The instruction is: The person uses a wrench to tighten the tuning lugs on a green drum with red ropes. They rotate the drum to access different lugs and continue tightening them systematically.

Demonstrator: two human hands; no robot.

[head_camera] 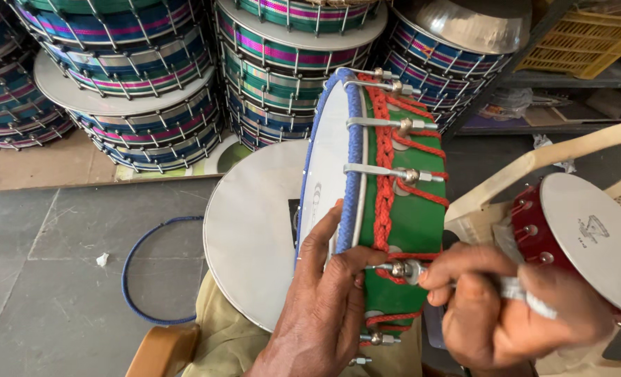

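Seeing blue ring (137,279) on floor (38,279) at left | our left hand (324,300) gripping upright green drum (387,202) by its rim, fingers pressed on the head | right hand (506,307) closed around a tool (527,297) at a tuning nut (402,268) | red drum (575,230) far right | stacked drums (143,77) behind.

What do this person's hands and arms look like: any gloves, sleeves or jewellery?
Both hands are bare: the left hand and the right hand wear no gloves, and no rings or watch show. No sleeve reaches the visible wrists. Below them, yellowish cloth shows, likely the person's clothing.
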